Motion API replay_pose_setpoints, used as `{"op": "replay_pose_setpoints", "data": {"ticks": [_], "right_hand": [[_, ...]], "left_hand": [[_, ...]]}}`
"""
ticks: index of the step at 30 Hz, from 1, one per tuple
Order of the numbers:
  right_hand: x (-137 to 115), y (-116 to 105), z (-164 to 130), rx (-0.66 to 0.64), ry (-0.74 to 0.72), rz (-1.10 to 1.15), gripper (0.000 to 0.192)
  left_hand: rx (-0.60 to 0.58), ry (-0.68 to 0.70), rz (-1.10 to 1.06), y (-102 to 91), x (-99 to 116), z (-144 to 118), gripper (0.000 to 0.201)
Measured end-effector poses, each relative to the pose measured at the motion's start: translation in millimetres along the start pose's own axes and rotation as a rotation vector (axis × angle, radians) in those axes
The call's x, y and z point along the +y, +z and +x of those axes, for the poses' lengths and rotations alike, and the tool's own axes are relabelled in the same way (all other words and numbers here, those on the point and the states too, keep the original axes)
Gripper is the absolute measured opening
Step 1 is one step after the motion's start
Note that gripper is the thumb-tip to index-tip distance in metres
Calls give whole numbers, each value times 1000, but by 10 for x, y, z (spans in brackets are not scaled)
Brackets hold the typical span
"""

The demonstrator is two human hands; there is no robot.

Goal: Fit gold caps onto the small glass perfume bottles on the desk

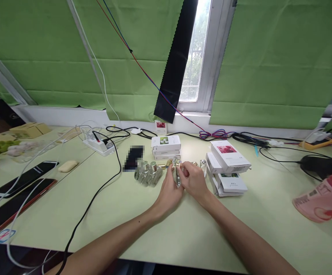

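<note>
Both hands meet mid-bench on one small bottle (177, 176): slim, clear glass with a metallic top, held roughly upright. Left hand (170, 189) wraps it from the left, right hand (193, 179) pinches it near the top; the exact finger grip is hard to make out at this size. Bench (166, 225) is pale green, under a window (194, 57) hung with green cloth (280, 61) and a black strip (175, 61). More bottles (148, 173) lie clustered just left of the hands. White boxes (166, 147) are stacked behind, a second stack (227, 168) just right. Power strip (99, 145), cables (97, 194) and phones (19, 191) sit to the left, a pink bag (323, 196) far right.
</note>
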State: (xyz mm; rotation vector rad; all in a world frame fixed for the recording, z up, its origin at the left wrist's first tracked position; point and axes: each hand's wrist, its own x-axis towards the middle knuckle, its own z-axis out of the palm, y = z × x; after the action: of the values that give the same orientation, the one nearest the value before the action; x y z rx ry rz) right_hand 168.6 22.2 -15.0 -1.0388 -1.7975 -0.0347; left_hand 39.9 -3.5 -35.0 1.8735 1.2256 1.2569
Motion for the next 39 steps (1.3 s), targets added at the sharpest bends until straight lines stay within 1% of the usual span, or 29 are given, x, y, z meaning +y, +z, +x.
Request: {"op": "replay_pose_setpoints", "data": {"ticks": [3,7,10,14,19,26,31,39], "right_hand": [[2,3,2,14,10,8,23],[0,14,-17,50,38,17,24],[1,16,-50,81,60,30,20],[-6,3,-97,110,65,48,17],[-24,-10,-148,188,21,29,21],[-38,-32,-207,279,-43,22,20],[-39,-31,-235,294,-35,39,18],[-24,-12,-250,277,-7,103,21]], "left_hand": [[-12,-104,-50,25,-52,4,66],[-29,-156,-89,33,13,13,56],[-38,-172,-94,28,79,7,50],[-38,-165,-91,27,100,-7,47],[-68,-153,-116,22,121,-26,44],[-151,-234,-155,-30,219,-99,45],[-176,-243,-131,-33,239,-118,44],[-189,-230,-94,-23,226,-109,41]]}}
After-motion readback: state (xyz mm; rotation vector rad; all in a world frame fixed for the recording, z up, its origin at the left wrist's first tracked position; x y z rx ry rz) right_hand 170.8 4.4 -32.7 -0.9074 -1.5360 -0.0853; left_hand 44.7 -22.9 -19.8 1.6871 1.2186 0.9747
